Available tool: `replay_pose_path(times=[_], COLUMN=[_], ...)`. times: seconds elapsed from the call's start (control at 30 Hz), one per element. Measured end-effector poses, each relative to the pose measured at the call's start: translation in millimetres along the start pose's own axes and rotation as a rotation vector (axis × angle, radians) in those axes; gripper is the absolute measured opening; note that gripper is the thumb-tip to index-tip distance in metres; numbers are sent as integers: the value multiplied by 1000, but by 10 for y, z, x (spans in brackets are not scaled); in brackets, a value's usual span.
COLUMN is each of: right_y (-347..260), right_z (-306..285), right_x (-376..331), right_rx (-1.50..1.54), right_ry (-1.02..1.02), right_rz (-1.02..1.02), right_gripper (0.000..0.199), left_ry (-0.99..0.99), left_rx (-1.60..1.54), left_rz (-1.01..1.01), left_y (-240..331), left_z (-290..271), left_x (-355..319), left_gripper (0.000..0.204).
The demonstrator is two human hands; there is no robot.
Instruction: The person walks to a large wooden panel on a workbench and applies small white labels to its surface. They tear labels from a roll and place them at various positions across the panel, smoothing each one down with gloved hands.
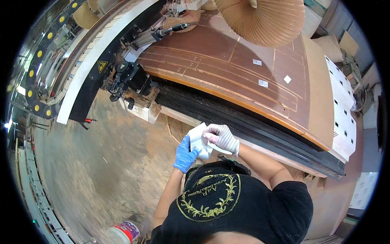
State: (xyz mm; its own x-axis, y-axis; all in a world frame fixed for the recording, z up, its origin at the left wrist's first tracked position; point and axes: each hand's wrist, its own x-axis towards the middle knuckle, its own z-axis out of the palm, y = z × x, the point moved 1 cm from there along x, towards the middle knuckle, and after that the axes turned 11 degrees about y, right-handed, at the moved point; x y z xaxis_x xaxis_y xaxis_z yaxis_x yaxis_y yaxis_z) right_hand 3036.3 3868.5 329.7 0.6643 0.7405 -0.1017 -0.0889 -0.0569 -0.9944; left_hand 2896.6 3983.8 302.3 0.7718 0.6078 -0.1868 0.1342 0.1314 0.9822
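Note:
My left hand (186, 156), in a blue knitted glove, is closed around a folded strip of white label paper (196, 137) in front of my body. At the strip's right side, my right hand (223, 138), in a pale striped glove, has thumb and fingers pinched on the paper. Part of the strip hangs below and behind the fingers. Beyond my hands lies a large brown panel (227, 77) with cut lines across it. On the panel are two printed white labels (263, 83) and a tilted white label (287, 79).
A black machine head (132, 79) and a white-edged gantry (87, 59) stand at the left. A ribbed tan hose (264, 20) hangs over the panel. Dark rails (243, 120) run along its near side. White perforated blocks (341, 107) are at right; a bucket (124, 232) stands lower left.

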Motion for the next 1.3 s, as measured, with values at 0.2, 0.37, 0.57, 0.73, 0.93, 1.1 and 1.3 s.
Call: replay_pose_path(times=[0.2,0.37,0.57,0.73,0.93,1.1,1.3], right_y=[215,495,696,699,573,407,50], right_z=[14,-364,-929,-1306,-1406,-1241,-780], right_x=[216,168,141,191,401,910,1370], right_rx=[244,2,-285,-346,-283,-355,-263], right_ry=[265,440,704,851,811,679,465], right_rz=[63,23,-114,-226,-299,-410,-518], right_gripper=[15,20,21,22,24,26,28], left_ry=[2,-15,2,64,105,219,367], left_rx=[71,102,44,21,-14,-102,-19], left_rz=[-3,5,-36,-81,-13,-73,11], left_y=[-258,-425,-516,-478,-456,-387,-240], left_z=[-413,-585,-473,-278,-147,-150,-254], left_x=[-34,-20,142,216,239,201,114], left_gripper=[51,49,52,54,45,46,48])
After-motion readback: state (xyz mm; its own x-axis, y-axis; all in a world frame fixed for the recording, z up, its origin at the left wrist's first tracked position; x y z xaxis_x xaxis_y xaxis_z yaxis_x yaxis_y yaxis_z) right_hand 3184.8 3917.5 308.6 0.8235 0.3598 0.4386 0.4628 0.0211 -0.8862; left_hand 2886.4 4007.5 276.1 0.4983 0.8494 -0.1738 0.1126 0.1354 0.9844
